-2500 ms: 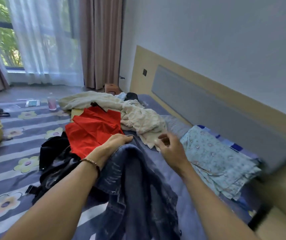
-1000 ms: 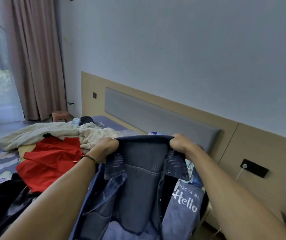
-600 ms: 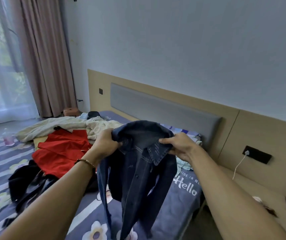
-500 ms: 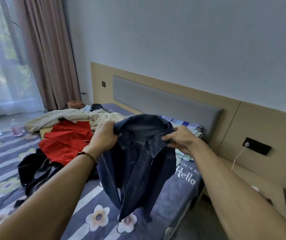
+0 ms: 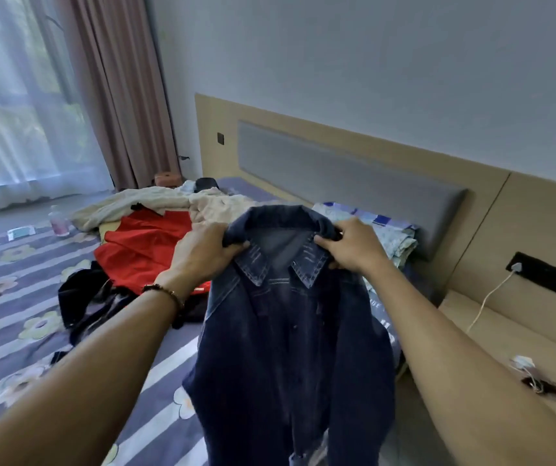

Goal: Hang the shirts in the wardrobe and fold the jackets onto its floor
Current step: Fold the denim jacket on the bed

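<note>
A dark blue denim jacket [image 5: 290, 348] hangs in the air in front of me, above the bed's near edge. My left hand [image 5: 202, 253] grips its left shoulder by the collar, and my right hand [image 5: 350, 250] grips the right shoulder. The collar faces me and the body hangs straight down. On the bed behind lie a red garment [image 5: 142, 247], a black garment [image 5: 84, 294] and a cream garment [image 5: 155, 203]. No wardrobe is in view.
The bed [image 5: 27, 317] has a purple striped cover with flowers. A light blue folded cloth [image 5: 391, 233] lies by the grey headboard [image 5: 337, 176]. A bedside shelf [image 5: 505, 344] with a charger cable is at the right. A pink bottle [image 5: 58, 223] stands by the curtains [image 5: 125, 89].
The jacket has been lifted off the bed and now hangs by its shoulders from both hands. It has turned so the collar faces me, and the view has shifted toward the headboard.
</note>
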Demonstrator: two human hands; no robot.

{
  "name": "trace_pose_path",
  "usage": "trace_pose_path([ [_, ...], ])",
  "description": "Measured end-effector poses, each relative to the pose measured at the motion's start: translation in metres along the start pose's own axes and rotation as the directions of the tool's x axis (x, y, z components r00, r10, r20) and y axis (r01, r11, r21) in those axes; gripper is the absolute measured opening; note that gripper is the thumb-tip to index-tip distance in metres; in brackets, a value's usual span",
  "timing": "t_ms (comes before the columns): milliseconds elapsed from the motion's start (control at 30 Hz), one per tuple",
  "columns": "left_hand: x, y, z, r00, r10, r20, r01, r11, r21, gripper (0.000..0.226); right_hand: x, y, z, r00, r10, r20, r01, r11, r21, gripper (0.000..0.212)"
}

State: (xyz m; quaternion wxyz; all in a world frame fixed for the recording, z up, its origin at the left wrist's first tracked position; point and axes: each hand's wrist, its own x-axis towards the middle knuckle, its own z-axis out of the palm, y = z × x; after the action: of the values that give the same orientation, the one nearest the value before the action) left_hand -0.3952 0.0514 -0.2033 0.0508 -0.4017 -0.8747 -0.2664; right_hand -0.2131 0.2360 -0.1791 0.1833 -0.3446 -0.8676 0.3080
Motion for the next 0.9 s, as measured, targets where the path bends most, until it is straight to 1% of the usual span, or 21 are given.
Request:
trace_pose_path([
  [100,0.002,-0.035,0.081,0.992,-0.058,0.108,0.053,0.997,0.049,0.035,0.021,0.054,0.068,0.993,0.103,0.051,-0.102,0.994,-0.024,0.027],
  [167,0.007,-0.061,0.132,0.981,-0.109,0.163,0.101,0.993,0.057,0.033,0.04,0.085,0.108,0.986,0.142,0.084,-0.138,0.989,-0.044,0.032],
  [233,0.03,-0.09,0.178,0.968,-0.203,0.146,0.199,0.979,0.041,0.033,0.08,0.106,0.145,0.982,0.167,0.092,-0.163,0.985,-0.049,0.034],
  [300,0.057,-0.111,0.205,0.952,-0.282,0.118,0.282,0.959,0.019,0.03,0.123,0.113,0.176,0.982,0.145,0.12,-0.142,0.989,-0.035,0.028],
  [333,0.077,-0.125,0.223,0.938,-0.333,0.09,0.336,0.942,-0.018,0.027,0.15,0.115,0.195,0.978,0.148,0.147,-0.15,0.989,0.003,0.019],
  [367,0.091,-0.134,0.233,0.918,-0.39,0.077,0.395,0.917,-0.058,0.025,0.173,0.116,0.211,0.973,0.148,0.18,-0.165,0.983,0.084,0.013],
  [400,0.103,-0.143,0.245,0.902,-0.424,0.082,0.43,0.899,-0.084,0.028,0.19,0.119,0.229,0.961,0.175,0.214,-0.213,0.962,0.172,0.038],
  [433,0.11,-0.15,0.261,0.89,-0.443,0.112,0.451,0.89,-0.064,0.039,0.203,0.13,0.248,0.945,0.233,0.23,-0.291,0.918,0.268,0.065],
  [467,0.114,-0.158,0.279,0.887,-0.437,0.147,0.444,0.896,-0.016,0.051,0.21,0.144,0.264,0.92,0.323,0.222,-0.378,0.882,0.282,0.078],
  [500,0.111,-0.163,0.298,0.893,-0.409,0.187,0.409,0.912,0.039,0.058,0.209,0.163,0.28,0.901,0.384,0.199,-0.427,0.866,0.261,0.081],
  [533,0.105,-0.168,0.32,0.903,-0.356,0.239,0.348,0.934,0.08,0.059,0.202,0.182,0.294,0.871,0.446,0.204,-0.482,0.858,0.18,0.079],
  [567,0.097,-0.173,0.351,0.9,-0.287,0.327,0.267,0.958,0.107,0.055,0.192,0.211,0.318,0.834,0.501,0.231,-0.529,0.844,0.081,0.075],
  [600,0.087,-0.174,0.378,0.882,-0.214,0.421,0.184,0.977,0.112,0.05,0.178,0.235,0.336,0.793,0.537,0.286,-0.55,0.834,-0.04,0.072],
  [633,0.075,-0.174,0.401,0.839,-0.158,0.521,0.122,0.987,0.103,0.048,0.164,0.257,0.354,0.756,0.553,0.351,-0.542,0.829,-0.138,0.072],
  [667,0.063,-0.174,0.424,0.779,-0.124,0.615,0.088,0.992,0.089,0.049,0.151,0.275,0.369,0.718,0.568,0.401,-0.535,0.82,-0.203,0.074],
  [733,0.044,-0.177,0.472,0.635,-0.087,0.768,0.048,0.996,0.073,0.054,0.132,0.311,0.402,0.672,0.584,0.455,-0.487,0.812,-0.323,0.084],
  [767,0.037,-0.178,0.49,0.578,-0.077,0.812,0.04,0.997,0.067,0.056,0.125,0.324,0.414,0.686,0.575,0.445,-0.422,0.814,-0.4,0.086],
  [800,0.03,-0.179,0.509,0.536,-0.071,0.841,0.029,0.997,0.066,0.056,0.12,0.336,0.426,0.718,0.548,0.429,-0.332,0.811,-0.481,0.083],
  [833,0.025,-0.179,0.519,0.513,-0.072,0.855,0.005,0.997,0.081,0.056,0.117,0.341,0.432,0.764,0.5,0.408,-0.233,0.804,-0.547,0.072],
  [867,0.024,-0.178,0.526,0.517,-0.075,0.853,-0.035,0.993,0.109,0.055,0.118,0.347,0.434,0.802,0.452,0.39,-0.165,0.796,-0.583,0.055],
  [900,0.025,-0.177,0.53,0.541,-0.089,0.836,-0.079,0.985,0.155,0.054,0.122,0.35,0.431,0.822,0.44,0.363,-0.166,0.794,-0.585,0.038],
])
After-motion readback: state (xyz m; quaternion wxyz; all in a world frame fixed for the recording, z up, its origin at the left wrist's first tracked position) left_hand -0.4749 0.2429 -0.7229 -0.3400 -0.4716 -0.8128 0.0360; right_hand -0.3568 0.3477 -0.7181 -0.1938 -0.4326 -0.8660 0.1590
